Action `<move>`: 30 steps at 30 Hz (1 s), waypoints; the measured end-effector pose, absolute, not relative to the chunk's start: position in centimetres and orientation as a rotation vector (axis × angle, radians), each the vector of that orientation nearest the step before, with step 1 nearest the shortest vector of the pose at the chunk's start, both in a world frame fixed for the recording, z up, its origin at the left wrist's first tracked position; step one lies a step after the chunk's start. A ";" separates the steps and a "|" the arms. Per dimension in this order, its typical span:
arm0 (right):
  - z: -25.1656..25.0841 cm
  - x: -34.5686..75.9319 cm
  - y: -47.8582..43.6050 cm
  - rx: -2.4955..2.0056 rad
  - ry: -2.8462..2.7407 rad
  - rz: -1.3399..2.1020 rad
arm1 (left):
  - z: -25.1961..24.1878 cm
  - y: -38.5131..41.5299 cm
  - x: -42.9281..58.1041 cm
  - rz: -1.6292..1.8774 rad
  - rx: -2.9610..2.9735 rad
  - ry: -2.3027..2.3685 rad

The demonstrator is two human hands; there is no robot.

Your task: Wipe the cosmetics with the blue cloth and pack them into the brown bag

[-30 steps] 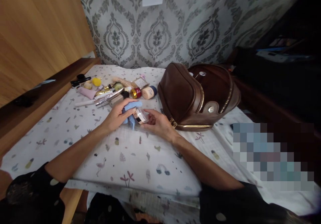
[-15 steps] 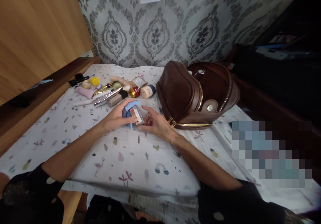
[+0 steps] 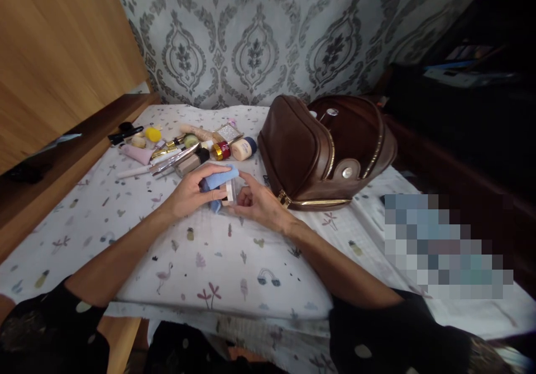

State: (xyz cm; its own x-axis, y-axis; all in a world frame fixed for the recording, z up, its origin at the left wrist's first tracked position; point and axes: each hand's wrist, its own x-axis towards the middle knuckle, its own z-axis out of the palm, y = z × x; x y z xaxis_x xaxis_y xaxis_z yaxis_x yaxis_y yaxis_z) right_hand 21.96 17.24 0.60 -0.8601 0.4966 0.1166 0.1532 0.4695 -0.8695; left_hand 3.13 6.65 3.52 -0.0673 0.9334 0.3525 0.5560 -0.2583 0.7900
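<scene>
In the head view my left hand is closed around a folded blue cloth, which wraps one side of a small clear-sided cosmetic container. My right hand grips the container's clear end between thumb and fingers, the other fingers curled in. Part of the container is hidden by the cloth and fingers, so its exact kind does not show. Both hands are just above the patterned white sheet.
Behind my hands lie several cosmetics: a pink tube, a foundation bottle, a red jar with a gold lid and a cream jar. An unzipped brown bag stands at the right. Wooden furniture borders the left.
The container has turned in my hands, and the blue cloth now covers more of its top. My right fingers have closed in on its clear end. The view has shifted slightly.
</scene>
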 end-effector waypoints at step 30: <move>0.7 22.3 18.1 -0.383 -2.276 0.903 | 2.4 6.8 3.9 1.455 2.358 1.751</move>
